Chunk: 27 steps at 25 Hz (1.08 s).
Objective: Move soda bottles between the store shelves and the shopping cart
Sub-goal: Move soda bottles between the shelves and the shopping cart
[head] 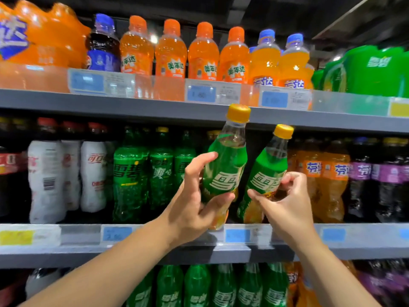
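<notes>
1. Fingers and thumb of left hand (pixel 194 202) are curling round first green soda bottle (pixel 225 171).
2. Right hand (pixel 287 204) is pinching second green soda bottle (pixel 266 171) at its label.
3. Both bottles are tilting right, side by side, at front of middle shelf (pixel 77 251).

— What ran along the upper edge?
— Blue price tags (pixel 201 93) set on a clear plastic guard (pixel 349 103), with one yellow tag (pixel 399 109) at the far right.
— And lower down?
— A row of lower blue tags (pixel 238 235), too blurred to read, and a yellow label (pixel 16 237) at the far left. Above everything was a dark ceiling (pixel 287 12).
</notes>
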Each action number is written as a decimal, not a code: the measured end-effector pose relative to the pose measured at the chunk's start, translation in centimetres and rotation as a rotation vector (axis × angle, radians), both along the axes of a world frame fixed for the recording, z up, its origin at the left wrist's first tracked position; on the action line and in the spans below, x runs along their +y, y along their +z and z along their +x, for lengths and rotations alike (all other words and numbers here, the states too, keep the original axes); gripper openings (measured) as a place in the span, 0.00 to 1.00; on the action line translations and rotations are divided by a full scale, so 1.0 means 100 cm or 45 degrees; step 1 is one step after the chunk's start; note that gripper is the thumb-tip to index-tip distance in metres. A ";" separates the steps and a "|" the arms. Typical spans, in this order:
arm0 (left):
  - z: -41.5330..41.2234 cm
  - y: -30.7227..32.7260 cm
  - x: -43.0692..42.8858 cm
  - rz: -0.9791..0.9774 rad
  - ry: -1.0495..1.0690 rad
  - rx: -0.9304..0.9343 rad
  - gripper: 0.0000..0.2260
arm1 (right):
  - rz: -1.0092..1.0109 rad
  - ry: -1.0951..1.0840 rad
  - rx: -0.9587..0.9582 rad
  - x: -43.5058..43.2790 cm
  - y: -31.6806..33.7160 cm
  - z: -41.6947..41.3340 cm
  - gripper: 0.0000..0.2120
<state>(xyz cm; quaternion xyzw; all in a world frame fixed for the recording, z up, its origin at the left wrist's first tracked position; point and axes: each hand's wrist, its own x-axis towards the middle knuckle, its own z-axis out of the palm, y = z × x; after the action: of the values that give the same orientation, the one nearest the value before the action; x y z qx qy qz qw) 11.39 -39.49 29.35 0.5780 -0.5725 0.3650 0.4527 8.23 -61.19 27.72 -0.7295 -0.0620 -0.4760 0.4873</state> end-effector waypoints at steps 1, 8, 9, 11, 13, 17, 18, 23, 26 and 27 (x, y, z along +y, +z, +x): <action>0.003 0.003 -0.006 0.011 0.004 0.008 0.29 | -0.020 -0.010 0.031 -0.003 -0.002 0.003 0.30; 0.027 -0.007 -0.008 0.376 0.260 0.159 0.30 | -0.046 -0.012 0.300 -0.025 0.005 0.026 0.25; 0.029 -0.008 -0.009 0.395 0.264 0.221 0.31 | -0.052 0.015 0.322 -0.028 0.008 0.031 0.24; 0.036 -0.006 -0.009 0.367 0.254 0.425 0.32 | -0.062 0.053 0.393 -0.032 0.014 0.043 0.25; 0.044 -0.004 -0.009 0.291 0.244 0.639 0.34 | -0.082 0.061 0.499 -0.033 0.021 0.056 0.29; 0.054 0.000 -0.018 0.127 0.311 0.818 0.36 | -0.144 0.015 0.584 -0.029 0.023 0.083 0.29; 0.058 0.001 -0.019 0.084 0.327 0.877 0.36 | -0.161 0.020 0.594 -0.029 0.023 0.088 0.29; 0.072 0.000 -0.014 0.015 0.339 1.065 0.35 | -0.327 0.082 0.656 -0.034 0.031 0.102 0.26; 0.079 -0.007 -0.012 -0.024 0.262 1.099 0.33 | -0.348 0.078 0.636 -0.032 0.032 0.104 0.23; 0.081 -0.009 -0.012 -0.016 0.256 1.099 0.33 | -0.333 0.083 0.619 -0.031 0.031 0.105 0.23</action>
<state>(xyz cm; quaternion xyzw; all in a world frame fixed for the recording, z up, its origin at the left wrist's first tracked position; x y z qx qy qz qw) 19.52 -40.66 28.47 0.7274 -0.2696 0.1359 0.6163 18.70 -64.27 30.86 -0.8767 -0.0277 -0.2591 0.4044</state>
